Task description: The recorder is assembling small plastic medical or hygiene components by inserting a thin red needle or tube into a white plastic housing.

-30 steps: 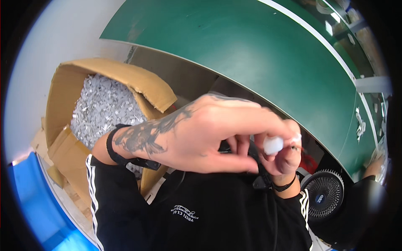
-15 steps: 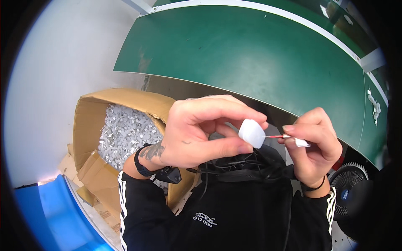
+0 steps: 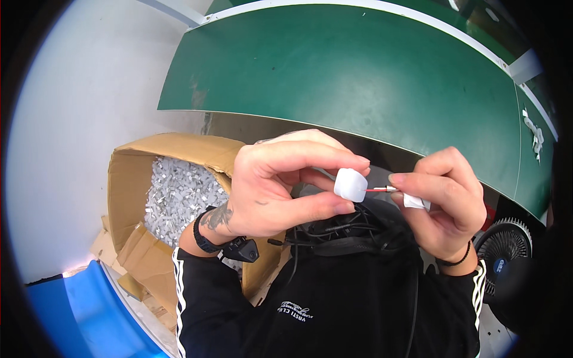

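My left hand (image 3: 268, 188) is closed, holding a small white rounded-square plastic piece (image 3: 350, 185) between thumb and fingertips. Opposite it, my right hand (image 3: 450, 200) pinches a thin stick-like tool (image 3: 377, 190), red toward its tip and silver near my fingers. The tip reaches the right face of the white piece; whether it touches is too fine to tell. A crumpled white scrap, like cloth or tissue (image 3: 416, 201), is tucked under the fingers of that same hand.
A cardboard box (image 3: 134, 179) full of small white-grey parts (image 3: 182, 194) stands at the left. Ahead lies a green tabletop (image 3: 334, 65), with white scraps (image 3: 533, 134) at its right end. A black fan (image 3: 506, 244) stands right, a blue bin (image 3: 95, 316) lower left.
The white piece has turned in my left hand and shifted slightly left. My right hand has moved left with the tool, and a silver section now shows by my fingers.
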{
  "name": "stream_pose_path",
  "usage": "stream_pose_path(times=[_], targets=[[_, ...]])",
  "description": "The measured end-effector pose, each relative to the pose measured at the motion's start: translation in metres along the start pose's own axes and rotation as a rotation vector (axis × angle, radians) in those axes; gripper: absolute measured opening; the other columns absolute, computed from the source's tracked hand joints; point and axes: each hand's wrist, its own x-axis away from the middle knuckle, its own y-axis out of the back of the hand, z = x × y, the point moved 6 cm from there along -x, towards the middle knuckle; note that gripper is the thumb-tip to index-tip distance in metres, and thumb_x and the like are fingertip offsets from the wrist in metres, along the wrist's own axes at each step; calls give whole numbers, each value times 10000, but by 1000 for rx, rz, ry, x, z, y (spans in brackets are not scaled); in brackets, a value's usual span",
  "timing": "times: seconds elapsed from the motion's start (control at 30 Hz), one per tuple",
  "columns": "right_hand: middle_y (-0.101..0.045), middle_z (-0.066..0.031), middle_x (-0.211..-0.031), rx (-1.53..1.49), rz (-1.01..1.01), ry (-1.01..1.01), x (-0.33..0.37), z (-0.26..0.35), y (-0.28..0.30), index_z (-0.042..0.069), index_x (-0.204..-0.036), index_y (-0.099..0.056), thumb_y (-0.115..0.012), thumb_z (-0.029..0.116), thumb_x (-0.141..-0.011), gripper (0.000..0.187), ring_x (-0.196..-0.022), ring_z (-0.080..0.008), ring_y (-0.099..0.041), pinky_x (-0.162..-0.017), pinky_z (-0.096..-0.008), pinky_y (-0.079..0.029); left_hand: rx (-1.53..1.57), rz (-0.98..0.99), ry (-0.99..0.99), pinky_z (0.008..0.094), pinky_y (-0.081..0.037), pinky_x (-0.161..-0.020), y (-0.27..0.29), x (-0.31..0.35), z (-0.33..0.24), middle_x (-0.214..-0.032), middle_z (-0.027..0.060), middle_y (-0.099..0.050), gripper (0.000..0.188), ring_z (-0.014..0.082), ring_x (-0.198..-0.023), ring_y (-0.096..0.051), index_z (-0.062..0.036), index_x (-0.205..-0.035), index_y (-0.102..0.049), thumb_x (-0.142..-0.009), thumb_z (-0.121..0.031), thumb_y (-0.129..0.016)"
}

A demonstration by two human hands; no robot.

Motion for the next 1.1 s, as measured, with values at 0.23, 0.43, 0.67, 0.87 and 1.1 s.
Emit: stream_pose_path(times=[0.23, 0.43, 0.67, 0.87, 1.1], targets=[[-520, -33, -738, 83, 4, 25, -2, 1, 4, 29, -899, -718, -745, -74, -616, 303, -574, -105, -489, -459, -238, -366, -279, 96, -132, 321, -508, -786, -4, 1, -11, -1007, 179, -662, 420, 242, -940, -626, 67, -1069, -645, -671, 36, -773], [-526, -40, -730, 95, 30, 19, 0, 1, 0, 32, -890, -718, -736, -82, -599, 313, -568, -116, -505, -451, -238, -368, -344, 45, -103, 315, -503, -793, -5, 1, -8, -996, 169, -666, 405, 237, -946, -622, 47, -1055, -663, -666, 48, -778], [-544, -53, -724, 90, 51, 19, -2, 2, -5, 26, -876, -707, -737, -76, -600, 296, -573, -133, -524, -457, -247, -385, -471, 43, -139, 292, -521, -731, -10, -3, -8, -983, 161, -666, 398, 224, -876, -643, 33, -1049, -672, -665, 57, -776], [-552, -55, -725, 97, 48, 17, -1, 2, -10, 31, -860, -701, -759, -69, -586, 297, -579, -136, -535, -458, -253, -390, -531, 33, -235, 279, -533, -671, -13, 0, -10, -960, 162, -669, 368, 222, -800, -662, 44, -1022, -678, -667, 55, -775], [-548, -56, -724, 60, 22, 60, 5, 1, -7, -11, -894, -682, -747, -94, -574, 337, -568, -147, -520, -461, -253, -395, -519, 8, -245, 268, -536, -661, -15, 4, -7, -933, 156, -674, 366, 217, -801, -663, 39, -1015, -687, -658, 67, -762]])
